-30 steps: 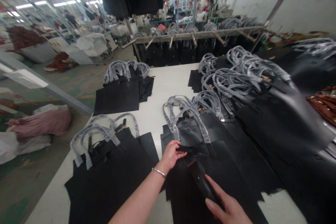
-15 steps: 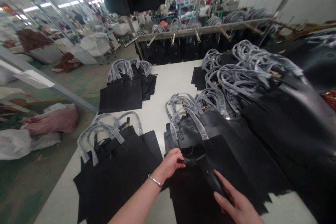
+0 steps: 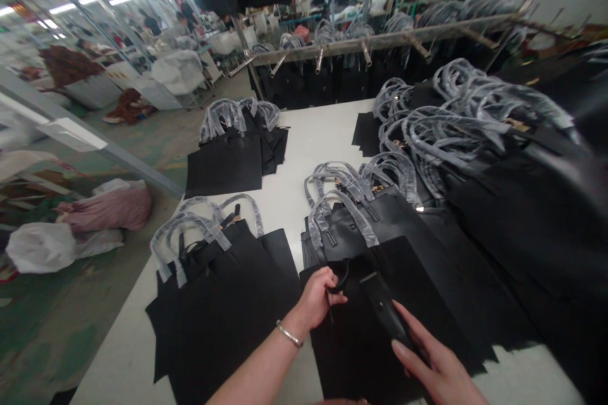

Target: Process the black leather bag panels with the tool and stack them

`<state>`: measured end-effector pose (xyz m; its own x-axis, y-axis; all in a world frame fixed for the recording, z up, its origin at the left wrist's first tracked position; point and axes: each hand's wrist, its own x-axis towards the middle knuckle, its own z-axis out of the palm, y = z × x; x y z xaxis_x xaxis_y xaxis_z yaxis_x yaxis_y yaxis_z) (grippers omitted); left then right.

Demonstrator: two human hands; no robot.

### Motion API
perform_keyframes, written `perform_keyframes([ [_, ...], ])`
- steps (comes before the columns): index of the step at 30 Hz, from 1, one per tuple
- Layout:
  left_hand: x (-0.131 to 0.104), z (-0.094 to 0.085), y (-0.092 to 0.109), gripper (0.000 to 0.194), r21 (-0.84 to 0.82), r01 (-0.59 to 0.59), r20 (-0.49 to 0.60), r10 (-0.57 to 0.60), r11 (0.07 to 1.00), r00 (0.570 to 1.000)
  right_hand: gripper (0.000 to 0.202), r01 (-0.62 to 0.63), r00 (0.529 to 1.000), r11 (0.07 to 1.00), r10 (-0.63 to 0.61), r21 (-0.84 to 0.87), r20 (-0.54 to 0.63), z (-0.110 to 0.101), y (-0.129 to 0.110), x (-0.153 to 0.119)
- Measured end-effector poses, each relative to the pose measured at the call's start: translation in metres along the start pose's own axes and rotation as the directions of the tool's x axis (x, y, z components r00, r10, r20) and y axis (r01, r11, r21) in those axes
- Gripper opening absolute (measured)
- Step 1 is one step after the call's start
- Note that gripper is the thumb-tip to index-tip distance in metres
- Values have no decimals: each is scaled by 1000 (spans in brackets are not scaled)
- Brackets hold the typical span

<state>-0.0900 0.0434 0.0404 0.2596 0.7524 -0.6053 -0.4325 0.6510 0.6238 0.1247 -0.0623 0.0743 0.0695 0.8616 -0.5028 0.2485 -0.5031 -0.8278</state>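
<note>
The clipper-like tool (image 3: 388,315) has drawn away from the left hand (image 3: 317,299).
That hand pinches a thin black strap (image 3: 346,273) over the black tote bag (image 3: 354,345) at lower centre of the frame. The right hand (image 3: 434,357) grips the tool; its head, close to the left fingers a second ago, now sits apart to their right, so it is seemingly not working the strap at this instant.

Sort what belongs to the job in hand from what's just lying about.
Job in hand:
black handheld tool, in the right hand
thin black strap, at the left hand
black bag, beneath both hands
similar bags alongside, probably

Apparently just lying about:
pink bundle, on the floor
white sack, beside it
brown heap, farther back
</note>
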Motion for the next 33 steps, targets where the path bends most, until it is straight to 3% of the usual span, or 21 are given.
perform_keyframes([
  [3, -8, 4, -1, 24, -30, -6, 67, 8, 1000, 998, 68, -16, 1000, 1000, 16, 20, 9, -3, 0, -2],
  [6, -14, 5, -4, 26, 42, 16, 119, -20, 999, 993, 69, -48, 998, 998, 46, 51, 42, -7, -4, -7],
  [9, -19, 4, -9, 31, 152, 20, 66, -31, 988, 997, 69, -82, 991, 992, 71, 96, 111, -10, -10, -12],
  [12, -22, 2, -13, 38, 160, 21, -18, -18, 987, 1000, 72, -114, 982, 984, 91, 140, 163, -12, -14, -15],
  [18, -25, 0, -20, 35, 101, -35, 64, 29, 994, 998, 74, -194, 945, 957, 124, 214, 302, -14, -20, -12],
  [24, -23, -2, -35, 37, 109, -118, 45, 114, 987, 993, 80, -290, 898, 912, 154, 291, 412, -13, -33, -2],
  [30, -20, 2, -40, 37, 132, -176, -43, 183, 975, 982, 83, -334, 890, 903, 208, 271, 405, -14, -39, 7],
  [33, -21, 7, -40, 30, 228, -219, -20, 229, 949, 973, 80, -356, 878, 897, 225, 262, 423, -12, -44, 7],
])
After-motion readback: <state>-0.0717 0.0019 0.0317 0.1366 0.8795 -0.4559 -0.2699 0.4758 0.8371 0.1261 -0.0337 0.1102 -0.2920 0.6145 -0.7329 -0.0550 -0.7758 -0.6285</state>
